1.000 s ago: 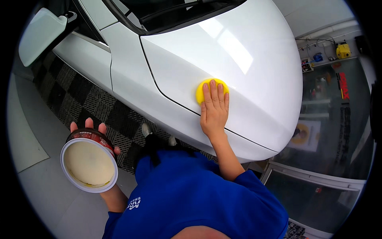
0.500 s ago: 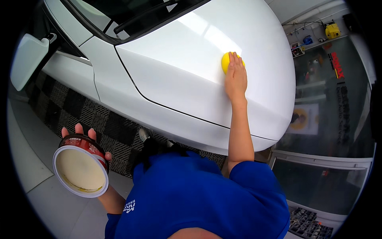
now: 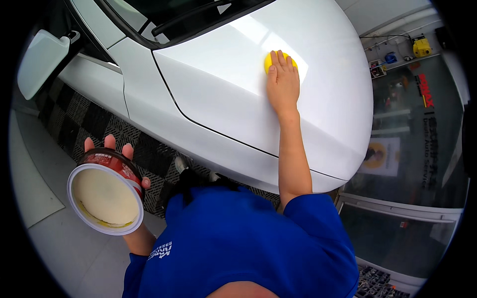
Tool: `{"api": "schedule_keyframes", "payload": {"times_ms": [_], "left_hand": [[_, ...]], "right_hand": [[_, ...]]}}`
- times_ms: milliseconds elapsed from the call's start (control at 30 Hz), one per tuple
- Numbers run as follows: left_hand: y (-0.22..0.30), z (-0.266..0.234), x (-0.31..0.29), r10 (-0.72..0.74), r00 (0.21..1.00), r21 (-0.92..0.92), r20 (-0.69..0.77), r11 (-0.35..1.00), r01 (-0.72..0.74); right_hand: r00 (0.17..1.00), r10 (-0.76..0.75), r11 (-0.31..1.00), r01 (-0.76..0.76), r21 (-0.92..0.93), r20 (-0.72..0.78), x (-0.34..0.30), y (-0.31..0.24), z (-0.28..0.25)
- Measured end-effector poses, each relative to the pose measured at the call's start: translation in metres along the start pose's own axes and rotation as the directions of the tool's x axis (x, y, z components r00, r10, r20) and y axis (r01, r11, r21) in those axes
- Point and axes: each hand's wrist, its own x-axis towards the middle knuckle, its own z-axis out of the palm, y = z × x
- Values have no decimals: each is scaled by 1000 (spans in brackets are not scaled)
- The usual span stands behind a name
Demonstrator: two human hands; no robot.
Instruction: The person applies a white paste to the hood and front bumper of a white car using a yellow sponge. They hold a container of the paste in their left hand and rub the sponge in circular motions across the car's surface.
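My right hand presses a round yellow sponge pad onto the hood of a white car. Its fingers lie together over the pad and hide most of it. At lower left, my left hand grips a round red-and-black tin with a white rim, away from the car. The tin is tilted so its uncovered top shows a smooth cream-coloured paste, with a yellowish line along the lower edge. Fingertips stick out past the tin's far side; the palm is hidden behind it.
The windshield and wiper lie beyond the hood, and a side mirror juts out at far left. Black and grey checkered floor tiles run beside the car. A glass-fronted cabinet and a shelf with a yellow device are at right.
My right hand has slid the sponge pad left and farther up the hood. The tin in my left hand has moved slightly up and right, and the view has shifted a little.
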Motion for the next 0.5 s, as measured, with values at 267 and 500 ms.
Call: {"api": "schedule_keyframes", "payload": {"times_ms": [267, 500], "left_hand": [[14, -3, -25, 79, 991, 45, -112, 996, -74], [-9, 6, 6, 15, 998, 8, 64, 1000, -15]], "right_hand": [[998, 16, 999, -18, -31, -63, -74, 7, -27], [973, -228, 970, 223, 101, 42, -102, -105, 29]]}}
